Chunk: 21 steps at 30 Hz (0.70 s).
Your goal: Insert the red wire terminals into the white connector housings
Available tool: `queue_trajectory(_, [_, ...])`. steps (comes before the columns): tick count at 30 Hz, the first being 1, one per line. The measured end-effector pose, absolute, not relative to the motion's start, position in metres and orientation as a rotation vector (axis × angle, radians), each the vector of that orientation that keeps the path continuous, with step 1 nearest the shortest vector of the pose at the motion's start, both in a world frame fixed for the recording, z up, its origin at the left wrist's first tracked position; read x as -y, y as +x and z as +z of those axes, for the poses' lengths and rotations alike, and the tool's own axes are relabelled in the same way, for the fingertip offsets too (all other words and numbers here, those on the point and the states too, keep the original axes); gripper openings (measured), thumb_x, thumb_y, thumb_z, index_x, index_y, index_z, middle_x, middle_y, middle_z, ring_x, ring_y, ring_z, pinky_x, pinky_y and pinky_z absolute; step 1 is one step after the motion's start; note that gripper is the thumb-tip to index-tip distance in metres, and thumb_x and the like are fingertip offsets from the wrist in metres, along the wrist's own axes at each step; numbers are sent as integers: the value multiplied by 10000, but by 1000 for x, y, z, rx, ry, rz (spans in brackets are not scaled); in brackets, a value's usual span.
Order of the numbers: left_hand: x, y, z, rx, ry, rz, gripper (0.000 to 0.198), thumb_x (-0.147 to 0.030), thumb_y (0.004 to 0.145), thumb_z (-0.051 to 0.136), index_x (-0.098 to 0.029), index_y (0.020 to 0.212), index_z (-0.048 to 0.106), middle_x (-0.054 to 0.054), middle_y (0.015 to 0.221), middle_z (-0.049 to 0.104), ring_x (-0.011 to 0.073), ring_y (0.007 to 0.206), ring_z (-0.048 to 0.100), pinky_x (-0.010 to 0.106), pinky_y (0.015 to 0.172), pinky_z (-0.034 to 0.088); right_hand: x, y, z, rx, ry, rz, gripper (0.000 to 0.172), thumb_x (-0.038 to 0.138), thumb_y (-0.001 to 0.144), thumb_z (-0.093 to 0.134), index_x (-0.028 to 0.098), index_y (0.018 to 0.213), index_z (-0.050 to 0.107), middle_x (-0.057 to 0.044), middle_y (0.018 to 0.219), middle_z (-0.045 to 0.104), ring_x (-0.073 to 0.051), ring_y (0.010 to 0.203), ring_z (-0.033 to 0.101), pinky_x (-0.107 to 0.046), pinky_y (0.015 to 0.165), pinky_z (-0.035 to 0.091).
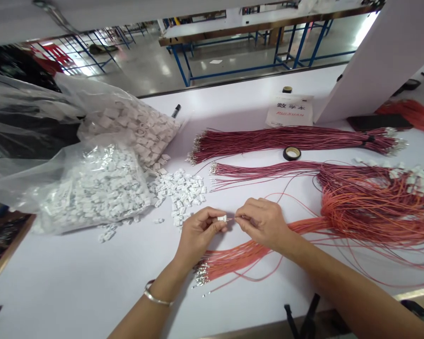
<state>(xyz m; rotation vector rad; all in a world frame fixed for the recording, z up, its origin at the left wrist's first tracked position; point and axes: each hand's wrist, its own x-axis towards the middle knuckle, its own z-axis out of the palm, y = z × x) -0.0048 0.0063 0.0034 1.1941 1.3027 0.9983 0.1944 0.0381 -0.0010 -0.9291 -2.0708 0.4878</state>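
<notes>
Left hand (197, 230) pinched on a white connector (222, 218) above the table (74, 282), right hand (263, 221) pinching a wire end (237, 217) just beside the connector, orange wires (240, 256) beneath both hands, loose connectors (182, 190) behind the left hand, dark red wires (286, 139) farther back
</notes>
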Motion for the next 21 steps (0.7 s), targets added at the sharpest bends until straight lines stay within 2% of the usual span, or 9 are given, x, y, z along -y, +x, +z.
queue_trajectory(8, [-6, -4, 7, -1307, 1201, 988, 161, -262, 791, 747, -149, 900, 713, 29, 704, 726, 172, 661, 691, 302, 695, 557, -38, 197, 3, 2025, -957, 553, 133, 185, 884, 590, 191, 781, 674, 35, 614, 583, -70, 508, 476, -200, 514, 335])
queue_trajectory(21, [-6, -3, 7, -1290, 1200, 985, 153, -260, 793, 752, -145, 886, 712, 31, 719, 724, 163, 660, 680, 289, 690, 550, -35, 191, -2, 1990, -951, 499, 136, 162, 857, 568, 177, 732, 620, 35, 599, 578, -72, 506, 469, -204, 535, 344])
